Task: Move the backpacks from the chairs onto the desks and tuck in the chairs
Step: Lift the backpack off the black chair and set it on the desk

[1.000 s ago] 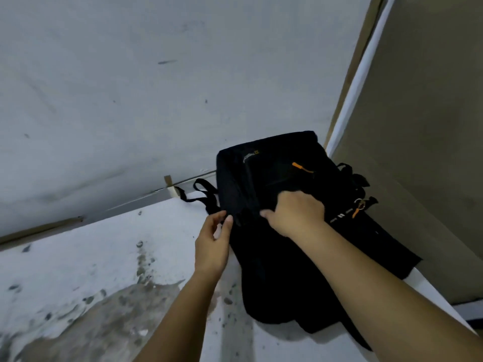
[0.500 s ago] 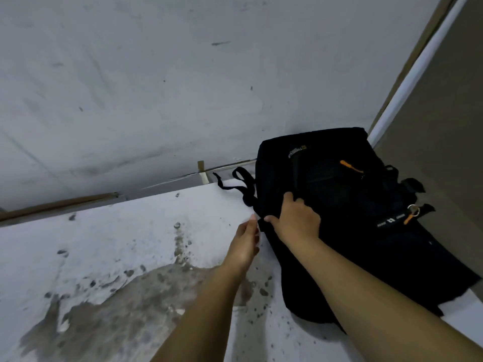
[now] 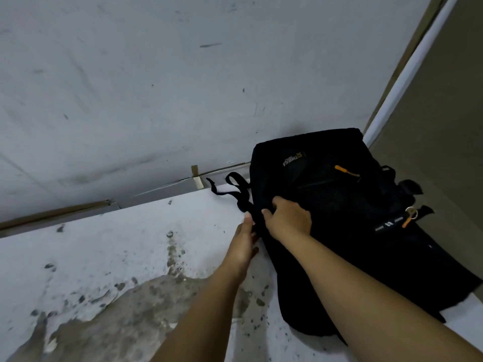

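On the desk (image 3: 130, 244), both hands seemingly grip the backpack's (image 3: 352, 218) edge.

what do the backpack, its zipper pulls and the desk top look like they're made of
Black backpack: looks like matte woven fabric, probably nylon or polyester; it slumps and its webbing straps curl loosely.
Orange zipper pull: seems to be rubbery plastic or cord, smooth and bright.
Desk top: a white painted or laminated coating, worn through to a brownish layer beneath, possibly wood board; I cannot tell which.
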